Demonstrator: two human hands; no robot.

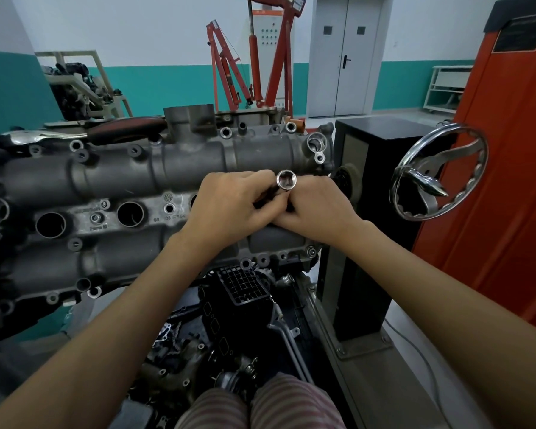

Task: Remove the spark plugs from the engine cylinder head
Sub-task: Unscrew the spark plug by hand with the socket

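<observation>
Both hands — left hand (229, 205), right hand (316, 209) — grip the socket (286, 180).

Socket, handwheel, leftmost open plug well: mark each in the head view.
socket (286, 180): head view, on its open chrome end.
handwheel (469, 135): head view, on the upper chrome rim.
leftmost open plug well (50, 224): head view, on its dark bore.

VW roundel cast into cylinder head (112, 187), other stamped characters illegible

The chrome handwheel (439, 172) and black stand column (361, 193) crowd the cylinder head's (112, 178) right end; its left wells lie unobstructed.
</observation>
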